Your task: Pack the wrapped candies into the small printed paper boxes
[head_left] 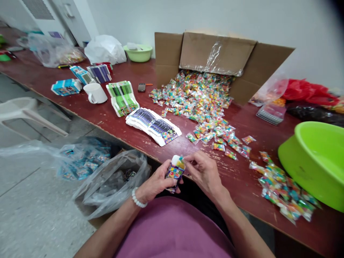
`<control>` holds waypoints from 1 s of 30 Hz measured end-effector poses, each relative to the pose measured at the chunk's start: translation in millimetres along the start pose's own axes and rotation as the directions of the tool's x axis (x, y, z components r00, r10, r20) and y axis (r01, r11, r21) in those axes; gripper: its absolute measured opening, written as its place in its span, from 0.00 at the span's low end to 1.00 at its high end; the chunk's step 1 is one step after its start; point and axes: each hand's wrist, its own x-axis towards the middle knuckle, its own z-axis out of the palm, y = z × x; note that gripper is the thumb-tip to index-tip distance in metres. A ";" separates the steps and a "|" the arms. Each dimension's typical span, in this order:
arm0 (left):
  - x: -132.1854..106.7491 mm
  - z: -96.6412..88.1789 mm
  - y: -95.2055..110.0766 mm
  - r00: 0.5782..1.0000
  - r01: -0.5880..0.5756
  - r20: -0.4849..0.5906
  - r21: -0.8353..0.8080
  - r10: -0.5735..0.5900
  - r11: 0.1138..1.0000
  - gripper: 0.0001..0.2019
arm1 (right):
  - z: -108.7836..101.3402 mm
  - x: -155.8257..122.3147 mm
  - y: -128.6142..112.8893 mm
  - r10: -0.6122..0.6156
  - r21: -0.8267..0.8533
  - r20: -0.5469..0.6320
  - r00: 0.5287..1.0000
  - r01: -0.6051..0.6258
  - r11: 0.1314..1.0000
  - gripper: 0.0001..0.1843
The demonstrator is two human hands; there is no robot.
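My left hand (157, 182), with a white bead bracelet on the wrist, is wrapped round a small purple printed box (174, 174). The box is tilted up, its white flap raised at the top. At its mouth, my right hand (204, 171) pinches a small clear candy packet (181, 164) with yellow and blue-green pieces, which sits partly in the box. Beyond my hands lies a fanned row of flat purple cartons (153, 123), with a stack of green cartons (123, 97) behind it. A heap of candy packets (201, 95) spills from a cardboard box (217, 53) lying on its side.
A large green basin (317, 161) stands at the right beside a smaller pile of candy packets (282, 190). At the left are a white mug (96, 94) and a blue box (66, 87). Below the table edge sits a plastic-lined carton (113, 182); a white stool (24, 107) stands left.
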 end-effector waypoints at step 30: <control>2.7 12.4 -7.2 0.952 0.021 -0.300 -0.151 -0.066 0.988 0.24 | 20.7 -3.0 5.5 0.426 0.636 0.343 0.837 -0.541 0.550 0.22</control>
